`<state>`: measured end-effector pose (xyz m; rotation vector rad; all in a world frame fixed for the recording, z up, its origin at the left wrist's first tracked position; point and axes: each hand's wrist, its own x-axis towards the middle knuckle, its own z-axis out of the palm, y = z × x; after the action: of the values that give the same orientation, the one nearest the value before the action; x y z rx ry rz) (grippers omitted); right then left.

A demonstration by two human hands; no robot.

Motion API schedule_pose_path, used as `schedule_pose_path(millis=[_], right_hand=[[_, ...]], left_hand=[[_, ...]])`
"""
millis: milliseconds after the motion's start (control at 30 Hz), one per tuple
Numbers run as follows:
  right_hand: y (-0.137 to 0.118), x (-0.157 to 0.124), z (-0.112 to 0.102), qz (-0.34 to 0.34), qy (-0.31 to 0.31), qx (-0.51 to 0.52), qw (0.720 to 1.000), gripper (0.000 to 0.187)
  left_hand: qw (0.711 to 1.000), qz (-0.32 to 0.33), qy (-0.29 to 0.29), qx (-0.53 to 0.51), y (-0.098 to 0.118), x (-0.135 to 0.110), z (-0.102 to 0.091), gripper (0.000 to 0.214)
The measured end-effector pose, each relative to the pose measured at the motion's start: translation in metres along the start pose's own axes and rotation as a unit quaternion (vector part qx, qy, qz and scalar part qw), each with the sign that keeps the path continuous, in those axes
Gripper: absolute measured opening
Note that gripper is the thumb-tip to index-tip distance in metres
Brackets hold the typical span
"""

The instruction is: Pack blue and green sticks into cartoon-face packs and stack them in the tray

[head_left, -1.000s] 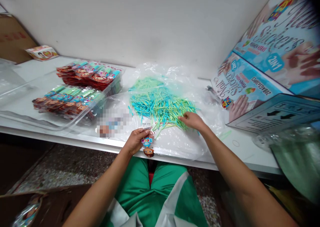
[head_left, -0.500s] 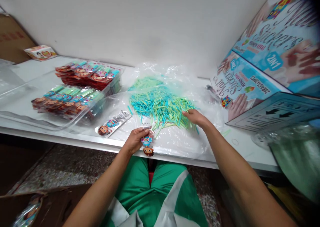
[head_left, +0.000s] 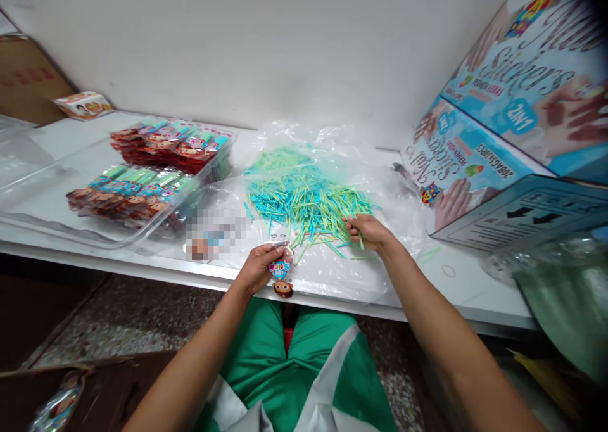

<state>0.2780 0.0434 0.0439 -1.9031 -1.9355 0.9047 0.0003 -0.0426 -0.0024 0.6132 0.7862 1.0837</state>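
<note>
Between the thumb and fingers of my left hand (head_left: 261,266) is a small printed packet (head_left: 281,270), held near the table's front edge with its cartoon face toward me. My right hand (head_left: 368,231) is closed on thin green sticks (head_left: 360,238) at the right side of a loose pile of green and blue sticks (head_left: 308,197). The pile lies on a clear plastic sheet (head_left: 332,270). Left of my left hand another packet (head_left: 216,237) lies flat, partly blurred.
A clear plastic tray (head_left: 142,234) on the left holds stacked filled packets (head_left: 128,194). Large printed cartons (head_left: 494,159) stand at the right. A small box (head_left: 85,105) and a brown carton (head_left: 26,77) are at the back left. A green bag (head_left: 560,299) hangs over the right edge.
My right hand has closed on some green sticks and drawn slightly toward me at the pile's edge. My left hand keeps the packet in nearly the same place.
</note>
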Motion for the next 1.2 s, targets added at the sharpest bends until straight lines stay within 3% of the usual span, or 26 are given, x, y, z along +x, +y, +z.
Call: schedule_pose_path(millis=[167, 267, 400, 467, 567, 633, 800, 900, 1200], right_hand=[[0.003, -0.005, 0.005, 0.029, 0.009, -0.125, 0.992, 0.033], [0.004, -0.012, 0.005, 0.054, 0.012, -0.178, 0.983, 0.047], [0.004, -0.023, -0.004, 0.065, -0.01, -0.277, 0.959, 0.059], [0.005, -0.025, -0.014, 0.041, -0.03, -0.312, 0.949, 0.055], [0.008, -0.024, -0.027, -0.001, -0.043, -0.312, 0.949, 0.033], [0.007, -0.021, -0.03, -0.011, -0.028, -0.304, 0.952, 0.029], [-0.006, -0.002, -0.009, -0.006, 0.047, -0.273, 0.961, 0.046], [-0.012, 0.014, 0.004, 0.004, 0.042, -0.256, 0.966, 0.055], [-0.011, 0.03, 0.001, 0.016, 0.039, -0.252, 0.967, 0.053]], left_hand=[[1.0, 0.004, -0.001, 0.003, -0.001, 0.0, 0.0, 0.026], [1.0, 0.002, -0.002, 0.005, 0.0, 0.0, 0.0, 0.025], [1.0, 0.0, -0.003, 0.006, 0.0, 0.0, 0.001, 0.025], [1.0, 0.0, -0.004, 0.005, 0.0, -0.001, 0.001, 0.025], [1.0, -0.001, 0.0, 0.004, 0.001, -0.001, 0.002, 0.026], [1.0, -0.001, 0.002, 0.005, 0.001, -0.002, 0.002, 0.028], [1.0, 0.004, 0.001, 0.005, 0.0, -0.001, 0.001, 0.03], [1.0, 0.008, -0.003, 0.006, -0.001, -0.001, 0.0, 0.029], [1.0, 0.0, 0.002, 0.005, 0.001, -0.002, 0.002, 0.028]])
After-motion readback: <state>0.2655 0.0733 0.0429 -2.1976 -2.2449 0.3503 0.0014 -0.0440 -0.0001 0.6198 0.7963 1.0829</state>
